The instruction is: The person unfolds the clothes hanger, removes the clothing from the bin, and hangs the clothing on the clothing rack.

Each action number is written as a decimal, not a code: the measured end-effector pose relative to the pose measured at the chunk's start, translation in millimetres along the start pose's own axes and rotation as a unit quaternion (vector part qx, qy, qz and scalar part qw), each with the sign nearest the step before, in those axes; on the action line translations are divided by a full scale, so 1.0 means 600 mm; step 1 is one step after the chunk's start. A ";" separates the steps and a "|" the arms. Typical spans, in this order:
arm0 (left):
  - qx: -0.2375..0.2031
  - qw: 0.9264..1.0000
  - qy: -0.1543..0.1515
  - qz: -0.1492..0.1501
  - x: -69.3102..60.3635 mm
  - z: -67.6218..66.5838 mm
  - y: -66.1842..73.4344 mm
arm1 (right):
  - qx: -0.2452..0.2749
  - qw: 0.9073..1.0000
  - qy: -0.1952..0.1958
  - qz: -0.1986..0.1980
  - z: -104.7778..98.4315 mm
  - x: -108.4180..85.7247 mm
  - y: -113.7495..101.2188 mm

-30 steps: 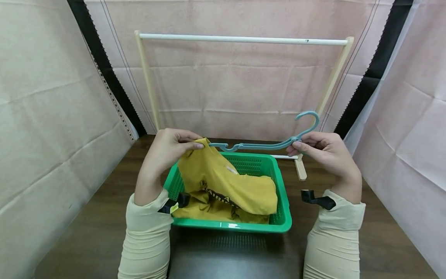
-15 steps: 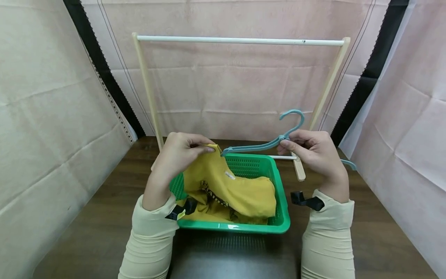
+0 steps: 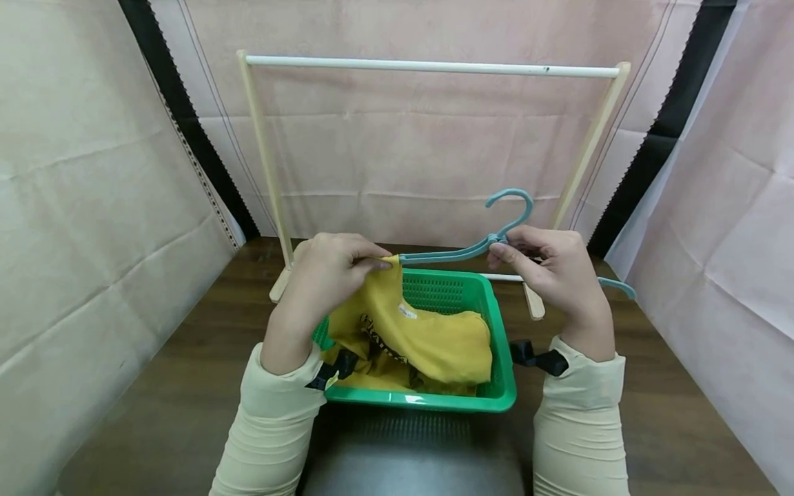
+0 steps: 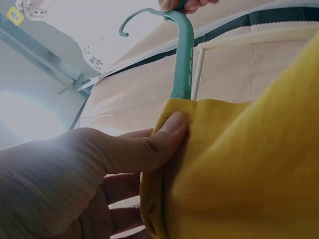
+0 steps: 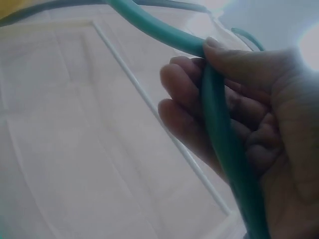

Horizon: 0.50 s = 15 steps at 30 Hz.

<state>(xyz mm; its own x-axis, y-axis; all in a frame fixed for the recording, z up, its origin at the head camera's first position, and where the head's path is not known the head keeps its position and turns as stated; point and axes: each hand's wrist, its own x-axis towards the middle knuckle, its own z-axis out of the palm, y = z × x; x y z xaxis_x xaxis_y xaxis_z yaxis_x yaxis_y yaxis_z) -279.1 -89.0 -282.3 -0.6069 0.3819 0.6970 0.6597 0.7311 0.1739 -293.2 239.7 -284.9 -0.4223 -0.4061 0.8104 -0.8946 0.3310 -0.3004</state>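
Observation:
My left hand [image 3: 331,275] pinches the neck edge of a yellow shirt [image 3: 434,344], thumb on top in the left wrist view. One arm of a blue hanger [image 3: 443,257] runs into the cloth beside that thumb, its tip hidden under the shirt. With thumb and fingers, my right hand [image 3: 552,269] grips the hanger just below its hook. The hanger's other arm passes behind the right hand and comes out at the far side. Most of the shirt, with a white label and dark print, lies bunched in a green basket [image 3: 505,386].
Behind the basket stands a rack with a white top bar [image 3: 403,65] and pale wooden side posts [image 3: 592,148]. Light cloth walls [image 3: 112,207] enclose the brown wooden table [image 3: 167,406] at the back and both sides.
The hanger's left arm has slid further into the shirt's neck, so less of it shows. My right hand has shifted left with the hanger, and my left hand has come slightly right.

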 end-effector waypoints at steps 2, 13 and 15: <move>0.028 1.000 0.000 -0.007 0.002 -0.003 0.001 | -0.012 1.000 0.004 -0.005 -0.003 0.002 -0.004; 0.058 0.997 -0.033 -0.035 -0.002 -0.009 -0.004 | -0.010 1.000 0.001 -0.018 -0.001 0.001 0.001; 0.040 0.999 -0.012 -0.021 -0.002 -0.009 -0.005 | -0.008 1.000 0.004 -0.020 -0.002 0.001 0.001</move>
<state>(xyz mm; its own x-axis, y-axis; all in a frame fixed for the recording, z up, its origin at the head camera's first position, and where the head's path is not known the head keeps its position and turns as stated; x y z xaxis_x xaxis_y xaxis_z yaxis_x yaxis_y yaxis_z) -278.3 -94.6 -279.8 -0.6450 0.3619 0.6730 0.5960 0.7895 0.1467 -293.6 240.4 -284.0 -0.3855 -0.4115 0.8259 -0.9078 0.3292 -0.2597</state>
